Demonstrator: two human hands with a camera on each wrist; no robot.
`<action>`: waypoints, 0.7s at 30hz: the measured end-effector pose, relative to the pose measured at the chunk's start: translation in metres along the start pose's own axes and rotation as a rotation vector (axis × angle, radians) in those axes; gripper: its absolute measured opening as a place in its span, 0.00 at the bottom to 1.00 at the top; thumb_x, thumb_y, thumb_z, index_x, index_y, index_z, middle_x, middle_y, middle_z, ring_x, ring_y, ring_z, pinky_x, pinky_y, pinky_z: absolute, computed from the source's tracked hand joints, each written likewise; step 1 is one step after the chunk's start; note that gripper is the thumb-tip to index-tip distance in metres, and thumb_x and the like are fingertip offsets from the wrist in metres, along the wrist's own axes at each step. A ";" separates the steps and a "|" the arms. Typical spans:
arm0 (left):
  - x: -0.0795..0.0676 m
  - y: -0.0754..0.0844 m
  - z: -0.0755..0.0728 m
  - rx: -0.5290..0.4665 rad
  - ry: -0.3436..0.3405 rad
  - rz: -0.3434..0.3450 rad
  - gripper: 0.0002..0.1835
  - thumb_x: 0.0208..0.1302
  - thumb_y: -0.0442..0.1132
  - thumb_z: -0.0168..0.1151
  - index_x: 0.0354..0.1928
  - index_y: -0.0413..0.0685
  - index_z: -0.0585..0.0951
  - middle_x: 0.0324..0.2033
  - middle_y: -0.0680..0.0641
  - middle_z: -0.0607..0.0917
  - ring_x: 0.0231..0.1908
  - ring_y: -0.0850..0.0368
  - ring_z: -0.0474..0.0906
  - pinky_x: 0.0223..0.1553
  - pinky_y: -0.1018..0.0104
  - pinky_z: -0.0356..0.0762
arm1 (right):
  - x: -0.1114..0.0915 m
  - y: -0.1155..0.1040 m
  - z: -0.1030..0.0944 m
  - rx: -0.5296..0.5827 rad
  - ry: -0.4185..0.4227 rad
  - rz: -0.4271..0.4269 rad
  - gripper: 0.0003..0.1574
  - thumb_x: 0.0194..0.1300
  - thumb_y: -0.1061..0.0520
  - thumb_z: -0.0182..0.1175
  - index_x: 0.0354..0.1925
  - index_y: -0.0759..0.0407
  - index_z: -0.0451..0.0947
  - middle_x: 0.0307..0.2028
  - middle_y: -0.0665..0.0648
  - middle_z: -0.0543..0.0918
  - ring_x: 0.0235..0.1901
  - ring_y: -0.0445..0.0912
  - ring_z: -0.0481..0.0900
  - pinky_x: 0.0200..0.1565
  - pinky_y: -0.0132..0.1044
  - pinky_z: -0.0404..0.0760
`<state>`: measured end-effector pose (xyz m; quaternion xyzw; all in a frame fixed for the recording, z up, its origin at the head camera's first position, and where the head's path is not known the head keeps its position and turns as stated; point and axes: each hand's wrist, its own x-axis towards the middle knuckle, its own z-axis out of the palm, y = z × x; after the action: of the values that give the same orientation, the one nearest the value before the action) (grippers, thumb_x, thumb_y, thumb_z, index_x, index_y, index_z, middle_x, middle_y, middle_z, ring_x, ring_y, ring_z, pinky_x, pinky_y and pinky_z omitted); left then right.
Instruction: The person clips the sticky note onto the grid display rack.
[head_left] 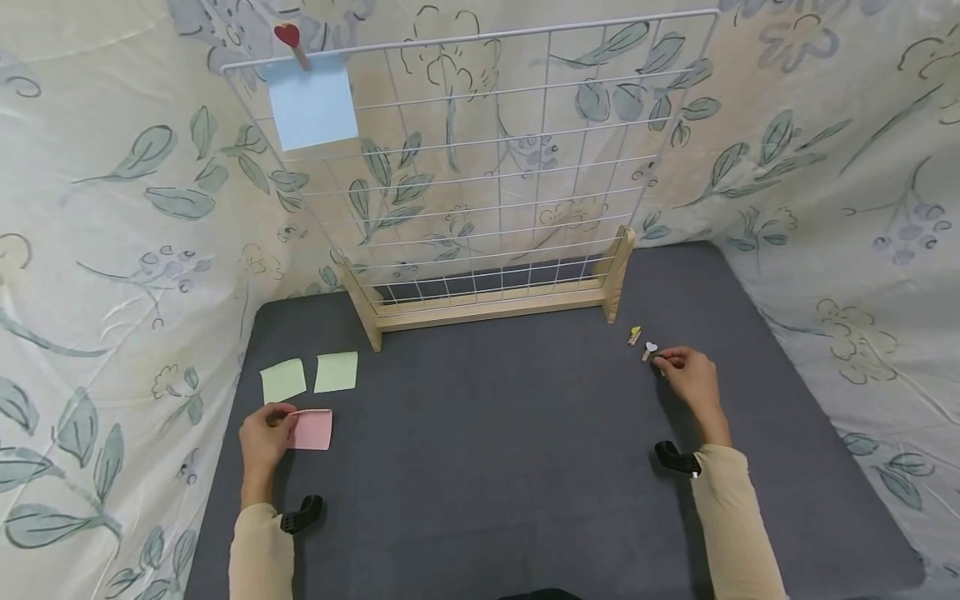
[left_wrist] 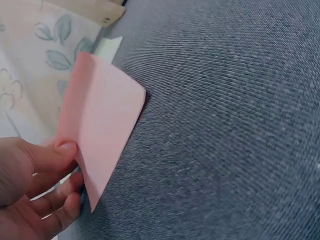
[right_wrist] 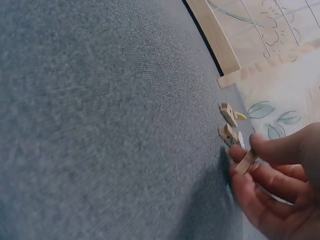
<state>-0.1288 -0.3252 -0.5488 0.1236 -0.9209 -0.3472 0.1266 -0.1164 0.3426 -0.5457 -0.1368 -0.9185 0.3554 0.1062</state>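
My left hand pinches a pink sticky note by its edge at the left of the dark table. In the left wrist view the pink note tilts up from the cloth, thumb on its near face. At the right, my right hand holds a small wooden clothespin between thumb and fingers. Beside those fingers lie a clothespin with a white heart and another with a yellow top. Two pale green sticky notes lie just beyond the left hand.
A white wire grid stands in a wooden base at the back. A red-heart clothespin clips a blue note to its top left. Floral cloth hangs around the dark table.
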 end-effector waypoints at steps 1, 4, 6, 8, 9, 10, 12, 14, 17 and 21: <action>0.000 0.000 -0.001 -0.014 0.001 -0.008 0.03 0.56 0.24 0.68 0.33 0.31 0.84 0.27 0.34 0.85 0.20 0.69 0.72 0.18 0.80 0.66 | -0.001 0.001 -0.001 0.033 0.000 -0.001 0.14 0.65 0.62 0.65 0.42 0.73 0.81 0.34 0.70 0.86 0.21 0.32 0.77 0.24 0.25 0.75; 0.000 0.000 -0.002 -0.052 -0.017 -0.033 0.04 0.56 0.25 0.69 0.33 0.30 0.84 0.27 0.35 0.86 0.21 0.75 0.71 0.19 0.83 0.67 | -0.002 0.001 -0.002 0.130 -0.002 0.016 0.18 0.65 0.63 0.65 0.49 0.75 0.78 0.37 0.74 0.84 0.19 0.22 0.73 0.22 0.17 0.74; -0.001 0.000 -0.004 -0.081 -0.043 -0.056 0.04 0.57 0.25 0.69 0.34 0.29 0.83 0.27 0.36 0.86 0.21 0.76 0.72 0.20 0.83 0.69 | -0.004 0.000 -0.003 0.179 0.005 0.033 0.20 0.64 0.64 0.65 0.52 0.75 0.78 0.40 0.75 0.83 0.20 0.20 0.73 0.23 0.16 0.75; -0.001 0.000 -0.006 -0.138 -0.086 -0.089 0.06 0.57 0.24 0.68 0.37 0.28 0.83 0.28 0.36 0.86 0.22 0.75 0.74 0.21 0.82 0.72 | -0.003 -0.002 -0.003 0.193 0.009 0.040 0.20 0.64 0.63 0.66 0.53 0.73 0.78 0.41 0.75 0.83 0.22 0.19 0.73 0.24 0.15 0.76; -0.001 0.001 -0.007 -0.173 -0.110 -0.104 0.07 0.58 0.23 0.67 0.39 0.27 0.82 0.29 0.37 0.86 0.22 0.74 0.75 0.22 0.81 0.74 | -0.002 -0.003 -0.004 0.192 0.011 0.041 0.20 0.64 0.63 0.66 0.52 0.73 0.79 0.41 0.75 0.83 0.23 0.19 0.73 0.24 0.15 0.76; -0.002 0.001 -0.008 -0.203 -0.134 -0.117 0.08 0.58 0.22 0.66 0.41 0.27 0.82 0.29 0.38 0.86 0.23 0.73 0.77 0.22 0.80 0.76 | -0.002 -0.004 -0.004 0.188 0.012 0.045 0.19 0.64 0.62 0.66 0.51 0.72 0.80 0.41 0.74 0.84 0.23 0.19 0.73 0.24 0.16 0.76; -0.002 0.002 -0.008 -0.252 -0.169 -0.137 0.10 0.60 0.23 0.65 0.43 0.26 0.81 0.30 0.39 0.86 0.24 0.71 0.78 0.24 0.78 0.80 | 0.000 -0.006 -0.005 0.177 0.015 0.048 0.18 0.64 0.61 0.66 0.49 0.71 0.82 0.41 0.73 0.84 0.23 0.18 0.73 0.24 0.16 0.76; -0.002 0.004 -0.009 -0.288 -0.197 -0.140 0.11 0.61 0.23 0.65 0.45 0.26 0.81 0.31 0.41 0.87 0.25 0.69 0.80 0.25 0.76 0.83 | 0.001 -0.008 -0.005 0.170 0.020 0.055 0.18 0.64 0.60 0.67 0.49 0.71 0.82 0.40 0.72 0.85 0.22 0.19 0.73 0.23 0.17 0.76; -0.001 0.005 -0.008 -0.329 -0.225 -0.127 0.11 0.62 0.26 0.65 0.45 0.25 0.82 0.30 0.45 0.87 0.25 0.68 0.81 0.26 0.73 0.85 | 0.003 -0.010 -0.004 0.192 0.017 0.069 0.18 0.63 0.60 0.67 0.48 0.72 0.82 0.39 0.72 0.85 0.21 0.21 0.75 0.23 0.21 0.79; 0.001 0.009 -0.008 -0.428 -0.274 -0.135 0.13 0.64 0.26 0.63 0.48 0.23 0.79 0.29 0.52 0.87 0.26 0.66 0.83 0.28 0.68 0.87 | 0.002 -0.013 -0.003 0.175 -0.012 0.091 0.20 0.63 0.59 0.68 0.49 0.72 0.82 0.39 0.71 0.85 0.21 0.24 0.77 0.24 0.22 0.80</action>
<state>-0.1283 -0.3235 -0.5369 0.1068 -0.8247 -0.5554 0.0004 -0.1201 0.3361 -0.5348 -0.1664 -0.8774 0.4395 0.0961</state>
